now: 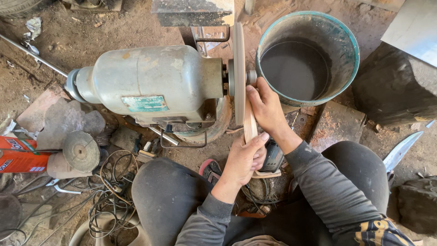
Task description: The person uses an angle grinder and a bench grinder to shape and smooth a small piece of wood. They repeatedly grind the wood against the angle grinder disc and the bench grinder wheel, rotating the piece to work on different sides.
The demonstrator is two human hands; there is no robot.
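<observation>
Head view looks straight down on a person crouched on a dirt floor [150, 23], both hands closed around a pale, narrow wooden strip [250, 125] that runs between them. The right hand [265, 107] grips the strip's upper end and presses it against the flat face of a thin tan grinding disc [238, 73], seen edge-on. The left hand [243, 159] wraps the strip's lower end, thumb on top, just above the knees. That disc sits on the shaft of a grey-green metal bench grinder motor [150, 79], directly left of the hands. Just right of the disc stands a round teal-rimmed metal bucket of dark water [307, 57], nearly touching the right hand's knuckles. Tangled cables [114, 191], a loose grey round disc [81, 151] and a red box [18, 155] lie at the left; a bare metal blade [403, 150] lies at the right.
</observation>
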